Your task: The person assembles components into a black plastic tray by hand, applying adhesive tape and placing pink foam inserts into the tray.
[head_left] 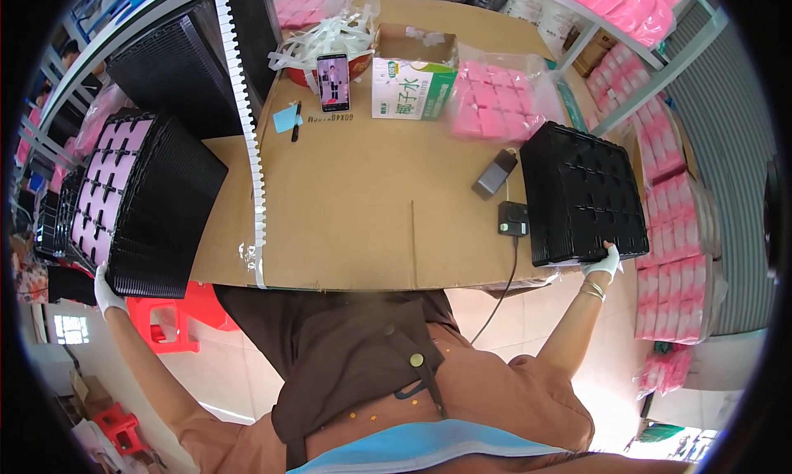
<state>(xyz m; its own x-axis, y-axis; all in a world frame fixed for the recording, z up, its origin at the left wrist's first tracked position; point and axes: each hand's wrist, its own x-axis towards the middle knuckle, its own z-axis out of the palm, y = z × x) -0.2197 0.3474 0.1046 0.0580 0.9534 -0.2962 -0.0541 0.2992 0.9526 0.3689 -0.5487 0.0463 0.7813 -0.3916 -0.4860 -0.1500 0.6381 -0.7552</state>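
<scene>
At the far left stands a tall stack of black plastic trays (169, 218); pink pieces (111, 177) sit in the compartments of its top tray. My left hand (107, 292), in a white glove, grips the near corner of this stack, its fingers partly hidden. On the right side of the table another stack of black compartment trays (586, 193) rests with its underside patterns or pockets facing up. My right hand (602, 264), also gloved, holds the near edge of that stack. A bare thumb tip lies on top, while the other fingers are mostly hidden.
A cardboard-covered table (355, 202) lies before me, with a white upright strip (247, 119) at left. On it are a phone (334, 82), a carton (412, 74), bagged pink pieces (495, 99), a dark box-shaped device (495, 174) and a corded black adapter (512, 218). Red stools (169, 321) stand below.
</scene>
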